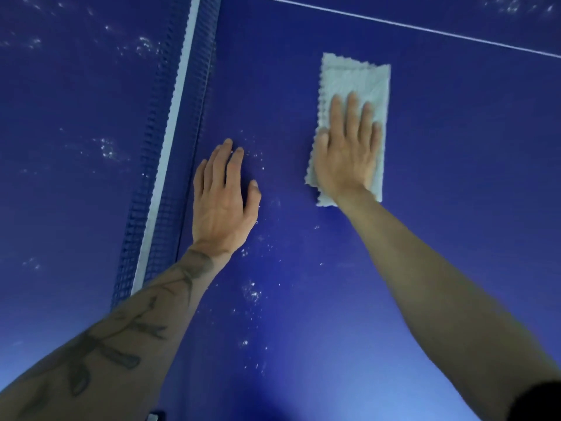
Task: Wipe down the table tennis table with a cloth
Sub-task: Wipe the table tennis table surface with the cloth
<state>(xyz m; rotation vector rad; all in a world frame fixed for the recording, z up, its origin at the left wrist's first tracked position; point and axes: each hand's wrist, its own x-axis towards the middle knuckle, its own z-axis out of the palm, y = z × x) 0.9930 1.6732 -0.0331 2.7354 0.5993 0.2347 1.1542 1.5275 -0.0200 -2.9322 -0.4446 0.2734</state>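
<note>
Cloth (353, 83) flat on blue counter (455, 147), pinned under right hand (346, 147), fingers (352, 107) straight. Probably light, soft, easy to bunch; best pressed with flat palm. Left hand (223, 192) flat beside net (179, 117), holding nothing.

No words, brands or numbers can be read anywhere. The blue desk (425, 208) bears only a thin white line (394, 23). The cloth (352, 77) shows no label. The tattoo (100, 344) on the left forearm (182, 287) is a drawn pattern with no legible letters.
</note>
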